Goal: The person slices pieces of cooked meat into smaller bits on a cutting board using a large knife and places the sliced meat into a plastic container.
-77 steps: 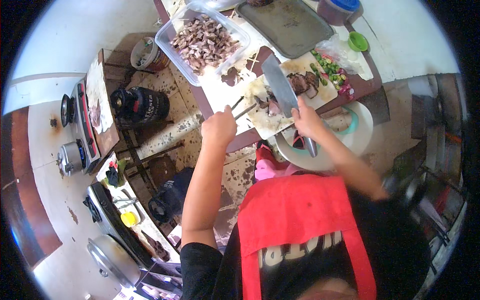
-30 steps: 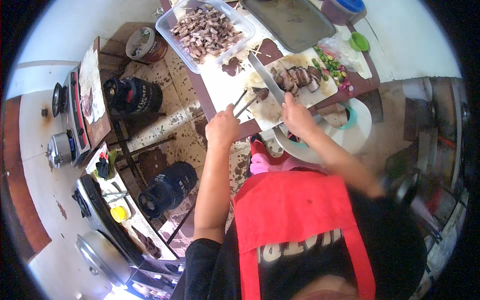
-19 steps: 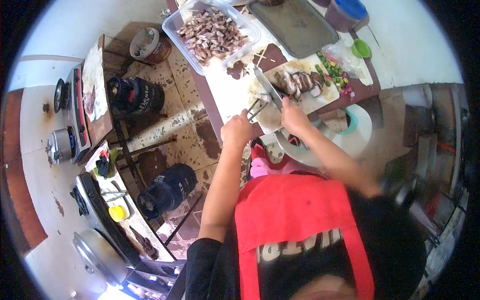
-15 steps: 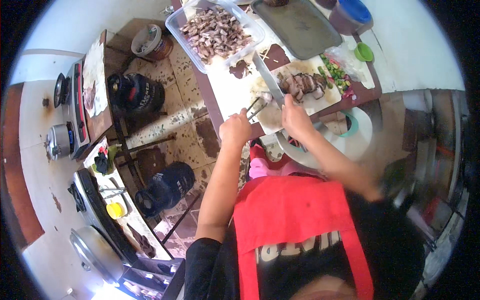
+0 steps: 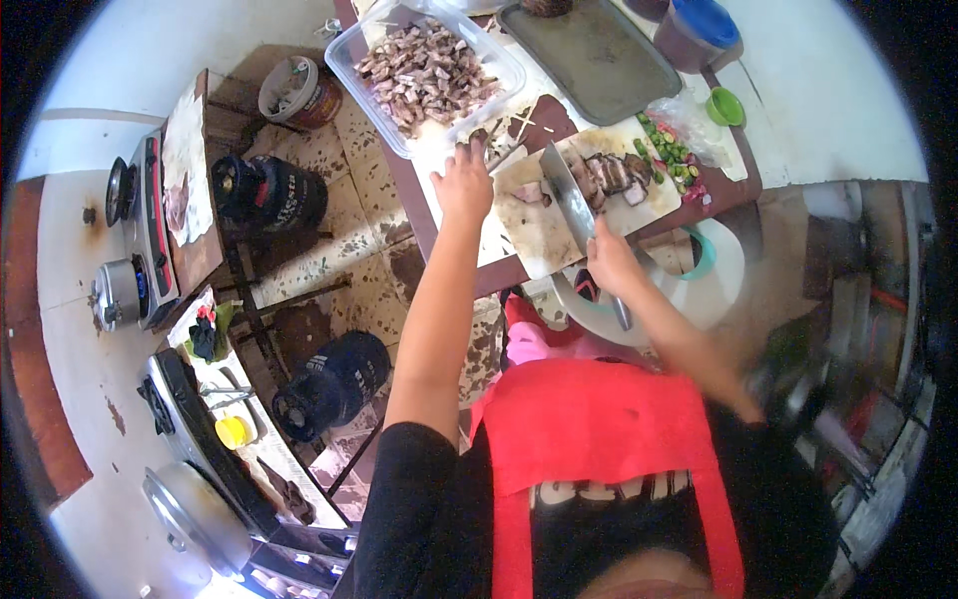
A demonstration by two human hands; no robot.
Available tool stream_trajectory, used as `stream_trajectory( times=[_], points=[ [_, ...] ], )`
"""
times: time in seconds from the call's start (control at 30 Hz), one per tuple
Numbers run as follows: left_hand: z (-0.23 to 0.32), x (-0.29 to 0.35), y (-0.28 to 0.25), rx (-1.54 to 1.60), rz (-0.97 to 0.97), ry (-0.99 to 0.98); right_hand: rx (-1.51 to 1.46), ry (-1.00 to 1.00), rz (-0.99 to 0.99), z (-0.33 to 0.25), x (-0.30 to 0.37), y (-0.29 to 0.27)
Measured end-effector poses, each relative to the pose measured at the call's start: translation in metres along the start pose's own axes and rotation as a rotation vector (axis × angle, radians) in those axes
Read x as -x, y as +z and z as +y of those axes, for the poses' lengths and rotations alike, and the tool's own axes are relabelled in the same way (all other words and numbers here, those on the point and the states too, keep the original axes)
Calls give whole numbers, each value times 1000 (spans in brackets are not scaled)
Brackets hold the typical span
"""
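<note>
My right hand (image 5: 613, 262) is closed around the handle of a broad-bladed knife (image 5: 568, 198), whose blade stands over a white cutting board (image 5: 534, 240). Right of the blade lies a row of sliced grilled meat (image 5: 627, 178); one small piece of meat (image 5: 532, 194) rests left of it. My left hand (image 5: 465, 186) grips metal tongs (image 5: 507, 158) beside the near edge of a clear plastic tub (image 5: 371, 113) holding chopped meat (image 5: 429, 75). What the tips of the tongs touch, if anything, I cannot make out.
Chopped green and red vegetables (image 5: 679, 160) sit at the board's right end. Beyond are a dark tray (image 5: 599, 60), a green cup (image 5: 724, 107) and a blue-lidded container (image 5: 704, 30). A round white basin (image 5: 714, 299) is below the table edge. Gas cylinders (image 5: 334, 379) stand at left.
My left hand has moved away with the tongs, from the board toward the tub. The small meat piece now lies uncovered, and the knife has shifted right and nearer to me.
</note>
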State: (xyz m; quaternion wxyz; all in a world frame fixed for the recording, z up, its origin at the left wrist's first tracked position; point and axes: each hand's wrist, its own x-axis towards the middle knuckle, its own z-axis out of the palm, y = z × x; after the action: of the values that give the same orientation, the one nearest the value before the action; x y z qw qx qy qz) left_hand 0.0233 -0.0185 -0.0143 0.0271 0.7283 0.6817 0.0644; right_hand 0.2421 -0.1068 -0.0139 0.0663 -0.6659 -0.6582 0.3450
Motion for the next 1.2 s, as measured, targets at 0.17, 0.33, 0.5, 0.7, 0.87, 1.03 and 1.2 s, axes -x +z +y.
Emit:
stream_trajectory(
  times=[0.17, 0.33, 0.5, 0.7, 0.87, 1.03, 1.2],
  points=[
    [40, 11, 24, 438, 172, -47, -105, 89, -72, 14, 4, -5],
    [62, 31, 52, 414, 4, 26, -55, 18, -2, 28, 3, -6],
    [51, 46, 38, 659, -99, 92, -16, -14, -27, 23, 7, -9],
    [55, 56, 47, 784, 13, -208, -31, -86, 36, -11, 11, 2],
    [62, 65, 70, 773, 120, -168, -3, -65, -70, -12, 14, -6],
    [65, 65, 63, 747, 99, -179, 90, -61, -101, -1, 14, 13],
    [68, 59, 60, 676, 118, -154, 71, -84, -44, -10, -38, 31]
  ],
)
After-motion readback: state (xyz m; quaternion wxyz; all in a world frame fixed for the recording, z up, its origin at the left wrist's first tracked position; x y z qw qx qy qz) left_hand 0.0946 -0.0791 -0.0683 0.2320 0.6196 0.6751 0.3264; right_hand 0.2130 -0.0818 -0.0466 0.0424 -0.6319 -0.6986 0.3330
